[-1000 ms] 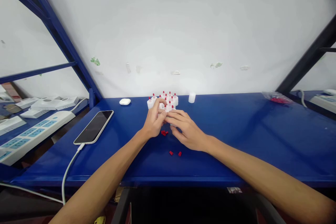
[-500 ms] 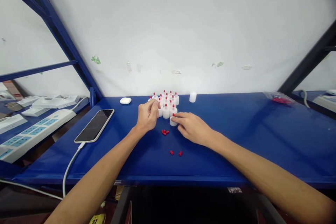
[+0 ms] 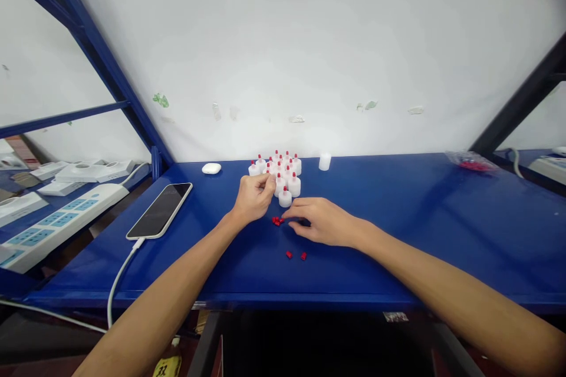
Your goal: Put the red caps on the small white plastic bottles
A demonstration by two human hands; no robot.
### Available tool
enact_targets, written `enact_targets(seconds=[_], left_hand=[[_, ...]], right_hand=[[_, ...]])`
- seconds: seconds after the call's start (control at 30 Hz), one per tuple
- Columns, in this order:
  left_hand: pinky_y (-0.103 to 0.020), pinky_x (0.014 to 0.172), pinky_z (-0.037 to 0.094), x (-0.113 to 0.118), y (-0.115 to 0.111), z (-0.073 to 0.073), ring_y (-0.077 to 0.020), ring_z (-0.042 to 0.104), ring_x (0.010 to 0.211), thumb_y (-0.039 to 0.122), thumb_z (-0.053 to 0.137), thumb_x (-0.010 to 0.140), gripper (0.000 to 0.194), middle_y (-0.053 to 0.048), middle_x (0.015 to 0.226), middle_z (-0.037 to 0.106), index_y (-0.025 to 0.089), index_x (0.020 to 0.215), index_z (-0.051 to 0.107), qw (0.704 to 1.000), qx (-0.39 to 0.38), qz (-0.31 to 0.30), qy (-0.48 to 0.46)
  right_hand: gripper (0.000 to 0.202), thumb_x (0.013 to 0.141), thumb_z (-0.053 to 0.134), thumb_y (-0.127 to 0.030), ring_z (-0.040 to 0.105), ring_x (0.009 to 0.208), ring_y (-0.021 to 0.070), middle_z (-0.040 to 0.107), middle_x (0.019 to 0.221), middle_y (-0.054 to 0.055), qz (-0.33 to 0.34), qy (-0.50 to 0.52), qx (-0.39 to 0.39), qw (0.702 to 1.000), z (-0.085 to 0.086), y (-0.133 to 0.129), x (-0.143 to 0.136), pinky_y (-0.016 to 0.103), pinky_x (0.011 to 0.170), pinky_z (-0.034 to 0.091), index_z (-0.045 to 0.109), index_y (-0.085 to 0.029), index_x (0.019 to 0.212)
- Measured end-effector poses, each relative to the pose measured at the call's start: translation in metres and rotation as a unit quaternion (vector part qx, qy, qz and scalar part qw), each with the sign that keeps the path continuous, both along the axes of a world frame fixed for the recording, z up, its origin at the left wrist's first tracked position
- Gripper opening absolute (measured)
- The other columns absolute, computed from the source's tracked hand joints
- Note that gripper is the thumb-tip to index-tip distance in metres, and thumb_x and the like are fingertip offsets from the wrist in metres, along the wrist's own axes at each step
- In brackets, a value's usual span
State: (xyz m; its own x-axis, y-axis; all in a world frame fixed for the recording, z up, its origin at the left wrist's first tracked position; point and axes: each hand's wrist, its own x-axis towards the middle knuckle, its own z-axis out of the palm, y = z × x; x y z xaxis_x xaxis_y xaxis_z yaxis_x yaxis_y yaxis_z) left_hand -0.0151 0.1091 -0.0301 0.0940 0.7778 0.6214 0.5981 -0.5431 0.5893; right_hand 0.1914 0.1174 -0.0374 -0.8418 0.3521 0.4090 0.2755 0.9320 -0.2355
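Note:
Several small white bottles with red caps [image 3: 294, 186] stand upright in a tight cluster on the blue table. A shorter one [image 3: 285, 199] is at the front of the group. My left hand [image 3: 253, 197] is closed beside the cluster's left front, covering some bottles; what its fingers hold, if anything, is hidden. Just above the table, my right hand [image 3: 319, 221] has its thumb and forefinger apart, the fingertips beside a small pile of loose red caps [image 3: 277, 221]. Closer to the front edge lie two more red caps, one left [image 3: 289, 255] and one right [image 3: 303, 256].
Behind and to the right stands a lone white cylinder [image 3: 325, 161]. A plastic bag with red pieces [image 3: 473, 163] lies far right. On the left are a phone [image 3: 160, 211] on a white cable, a white case [image 3: 211, 168] and a power strip [image 3: 62, 221].
My right hand has left the front bottle and come down toward the loose cap pile. That bottle now sits slightly further left. My left hand has shifted a little right and its fingers have closed further.

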Motion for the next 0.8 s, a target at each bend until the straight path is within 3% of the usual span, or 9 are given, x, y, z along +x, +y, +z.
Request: enact_targets(seconds=[0.13,0.3,0.4,0.57,0.73,0.8], left_hand=[[-0.023,0.053,0.035,-0.005,0.001,-0.005,-0.0086,0.045,0.045,0.034,0.036,0.098,0.046,0.003,0.047,0.052,0.016,0.060,0.052,0.998,0.011,-0.044,0.043],[-0.023,0.056,0.038,-0.008,0.002,-0.012,-0.0100,0.048,0.046,0.039,0.028,0.100,0.046,0.003,0.051,0.054,0.016,0.073,0.057,0.993,0.010,-0.097,0.067],[-0.024,0.056,0.040,-0.006,0.001,-0.013,-0.0112,0.049,0.046,0.042,0.026,0.100,0.044,0.003,0.051,0.055,0.015,0.089,0.060,0.991,-0.009,-0.117,0.058],[-0.025,0.056,0.042,0.001,-0.003,-0.013,-0.0129,0.052,0.046,0.047,0.025,0.100,0.046,0.005,0.053,0.056,0.016,0.117,0.054,0.986,-0.035,-0.158,0.034],[-0.024,0.058,0.043,0.006,-0.006,-0.014,-0.0131,0.054,0.049,0.050,0.026,0.099,0.049,0.004,0.055,0.056,0.015,0.121,0.052,0.985,-0.031,-0.168,0.031],[-0.024,0.057,0.042,0.006,-0.006,-0.015,-0.0131,0.054,0.050,0.051,0.026,0.099,0.050,0.004,0.055,0.056,0.015,0.123,0.051,0.984,-0.033,-0.170,0.033]], right_hand=[[0.021,0.094,0.060,-0.023,0.066,0.085,0.0184,0.069,0.091,0.006,-0.021,-0.017,-0.022,0.999,-0.007,0.000,-0.008,0.030,0.076,0.053,0.071,-0.018,0.111],[0.013,0.092,0.061,-0.020,0.064,0.078,0.0164,0.068,0.090,0.006,-0.025,0.007,-0.041,0.999,-0.015,0.005,-0.014,0.029,0.070,0.052,0.073,-0.018,0.098],[0.010,0.085,0.064,-0.011,0.065,0.076,0.0154,0.069,0.086,0.004,-0.031,0.106,-0.095,0.989,-0.013,0.004,-0.014,0.029,0.072,0.053,0.070,-0.017,0.089],[0.007,0.080,0.064,-0.011,0.066,0.069,0.0139,0.069,0.077,0.000,-0.037,0.264,-0.225,0.937,-0.005,0.000,-0.017,0.028,0.070,0.056,0.065,-0.018,0.082],[0.017,0.087,0.058,-0.016,0.067,0.080,0.0163,0.071,0.091,0.005,-0.060,0.316,-0.169,0.932,-0.004,-0.004,-0.019,0.032,0.076,0.056,0.070,-0.020,0.099],[0.014,0.089,0.059,-0.018,0.070,0.082,0.0173,0.073,0.091,0.005,-0.049,0.336,-0.200,0.919,-0.004,-0.006,-0.020,0.033,0.078,0.057,0.070,-0.020,0.096]])
